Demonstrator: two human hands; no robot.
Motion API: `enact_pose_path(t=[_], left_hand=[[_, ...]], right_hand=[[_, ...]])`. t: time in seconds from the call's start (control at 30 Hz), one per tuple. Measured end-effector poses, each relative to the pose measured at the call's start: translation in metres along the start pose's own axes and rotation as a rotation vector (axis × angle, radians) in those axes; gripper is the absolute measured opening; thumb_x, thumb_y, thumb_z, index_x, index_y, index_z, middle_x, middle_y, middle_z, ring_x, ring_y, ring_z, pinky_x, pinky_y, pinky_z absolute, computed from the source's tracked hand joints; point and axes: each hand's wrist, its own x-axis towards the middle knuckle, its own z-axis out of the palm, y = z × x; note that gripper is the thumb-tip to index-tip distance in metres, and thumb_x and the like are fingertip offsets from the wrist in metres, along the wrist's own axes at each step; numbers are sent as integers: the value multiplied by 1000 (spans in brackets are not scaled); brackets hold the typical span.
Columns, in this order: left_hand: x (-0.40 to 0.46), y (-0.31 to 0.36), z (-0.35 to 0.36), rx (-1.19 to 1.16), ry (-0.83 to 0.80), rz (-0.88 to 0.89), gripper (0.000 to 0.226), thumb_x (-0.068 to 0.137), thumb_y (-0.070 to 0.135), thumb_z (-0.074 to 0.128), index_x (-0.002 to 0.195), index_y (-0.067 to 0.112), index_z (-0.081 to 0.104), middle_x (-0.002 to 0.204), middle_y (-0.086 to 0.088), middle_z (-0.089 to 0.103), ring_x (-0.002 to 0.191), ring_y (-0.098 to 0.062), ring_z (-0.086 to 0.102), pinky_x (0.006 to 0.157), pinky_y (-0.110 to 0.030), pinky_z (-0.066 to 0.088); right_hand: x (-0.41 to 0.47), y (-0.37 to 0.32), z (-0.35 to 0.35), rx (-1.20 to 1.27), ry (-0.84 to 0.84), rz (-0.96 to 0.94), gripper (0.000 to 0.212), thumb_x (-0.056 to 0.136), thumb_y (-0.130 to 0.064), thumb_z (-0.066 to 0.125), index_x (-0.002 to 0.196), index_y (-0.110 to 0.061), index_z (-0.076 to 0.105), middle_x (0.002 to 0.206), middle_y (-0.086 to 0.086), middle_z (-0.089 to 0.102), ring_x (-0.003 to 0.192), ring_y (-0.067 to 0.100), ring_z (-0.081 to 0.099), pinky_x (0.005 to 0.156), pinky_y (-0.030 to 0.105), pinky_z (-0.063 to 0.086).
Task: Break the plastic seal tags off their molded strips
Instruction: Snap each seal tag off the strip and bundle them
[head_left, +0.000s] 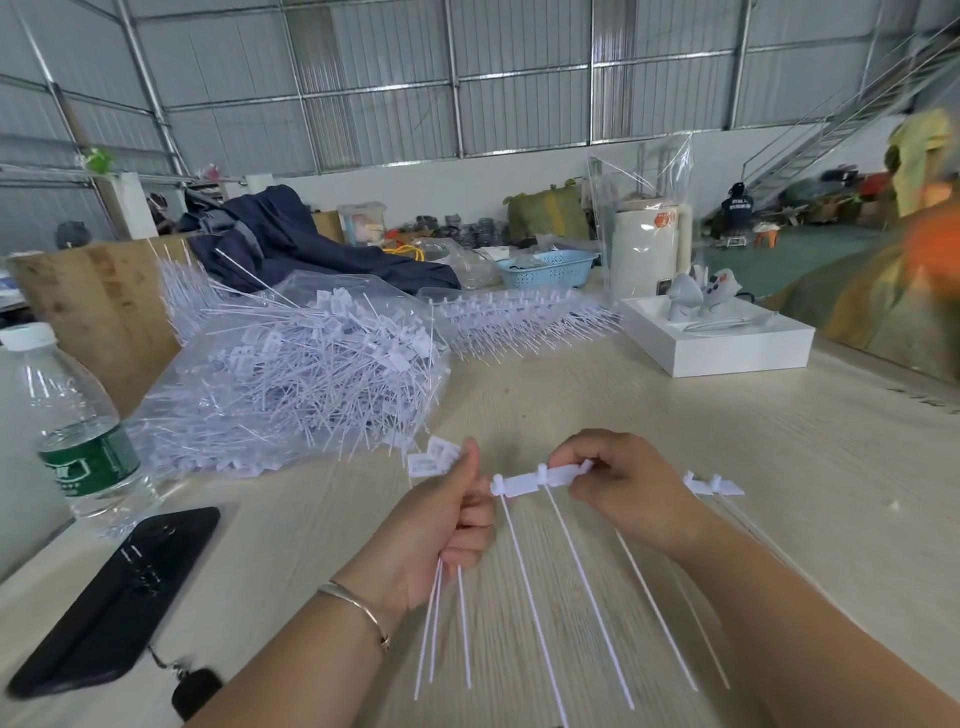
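Observation:
My left hand (447, 525) grips a small bundle of loose white seal tags (434, 460); their flat heads stick up past my thumb and their thin tails hang below my fist. My right hand (623, 486) pinches a white molded strip (540, 478) held level just above the table. Several tags are still joined to the strip, and their long tails slant down toward me. The strip's right end (714, 484) pokes out beyond my right wrist. The two hands are close, with the strip's left end almost touching my left fingers.
A clear bag heaped with loose tags (291, 384) lies at the left. More uncut strips (519, 317) are piled behind it. A water bottle (78, 431) and a black phone (114, 597) sit near the left edge. A white box (727, 343) stands at the right.

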Motion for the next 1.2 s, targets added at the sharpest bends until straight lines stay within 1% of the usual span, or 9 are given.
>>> enact_pose_path(t=[0.17, 0.37, 0.57, 0.7, 0.87, 0.97, 1.03, 1.1, 1.2], left_hand=[[-3, -1, 0, 138, 32, 130, 17, 78, 30, 76, 73, 19, 64, 56, 7, 24, 41, -5, 20, 34, -15, 16], [-1, 2, -4, 60, 73, 132, 19, 81, 13, 74, 62, 18, 71, 52, 9, 22, 38, -5, 17, 33, -16, 15], [-6, 2, -2, 90, -30, 170, 10, 71, 27, 77, 74, 18, 73, 57, 7, 20, 40, -5, 17, 34, -16, 16], [-9, 3, 2, 38, -141, 197, 12, 78, 24, 75, 66, 23, 72, 62, 5, 16, 40, -3, 16, 34, -14, 18], [-10, 0, 3, -101, -321, 115, 14, 81, 19, 68, 77, 16, 55, 55, 10, 29, 37, 0, 20, 33, -12, 21], [-11, -2, 3, -131, -405, 57, 27, 80, 22, 70, 78, 18, 43, 53, 11, 31, 37, 2, 23, 34, -11, 20], [-12, -3, 3, -99, -464, 21, 33, 76, 31, 78, 75, 21, 47, 53, 12, 30, 38, 2, 24, 35, -11, 20], [-14, -6, 6, -29, -518, -19, 34, 71, 47, 81, 71, 26, 55, 55, 13, 29, 40, 3, 23, 36, -10, 21], [-13, -11, 11, 25, -546, -91, 46, 67, 60, 77, 76, 25, 49, 57, 12, 29, 41, 3, 22, 36, -9, 21]], right_hand=[[-2, -4, 2, -35, 23, -47, 37, 77, 11, 61, 82, -23, 75, 74, -9, 62, 64, 1, 53, 60, 14, 38], [-3, -10, -7, 81, 20, 4, 5, 85, -9, 69, 81, -7, 71, 68, 6, 52, 65, 9, 45, 65, 24, 34], [-2, -10, -8, 188, -26, 53, 40, 86, -26, 70, 80, 12, 57, 69, 11, 37, 65, 16, 34, 62, 26, 26], [-3, -10, -10, 274, -108, 119, 51, 76, -42, 74, 77, 7, 60, 68, 9, 41, 67, 16, 37, 66, 29, 28], [-3, -10, -12, 349, -202, 154, 49, 67, -44, 77, 70, 1, 58, 66, 6, 42, 66, 15, 38, 64, 22, 30], [-3, -13, -8, 371, -260, 144, 36, 65, -45, 77, 63, -13, 60, 60, 0, 44, 59, 9, 37, 57, 16, 30], [-3, -13, -7, 402, -279, 139, 30, 68, -40, 76, 63, -15, 60, 59, -2, 44, 58, 8, 37, 56, 18, 29], [-4, -12, -7, 407, -283, 126, 36, 65, -44, 77, 65, -13, 60, 61, 1, 43, 61, 10, 36, 58, 22, 28], [-6, -13, 0, 392, -308, 114, 49, 62, -51, 74, 68, -4, 62, 67, 8, 46, 69, 18, 39, 68, 30, 29]])
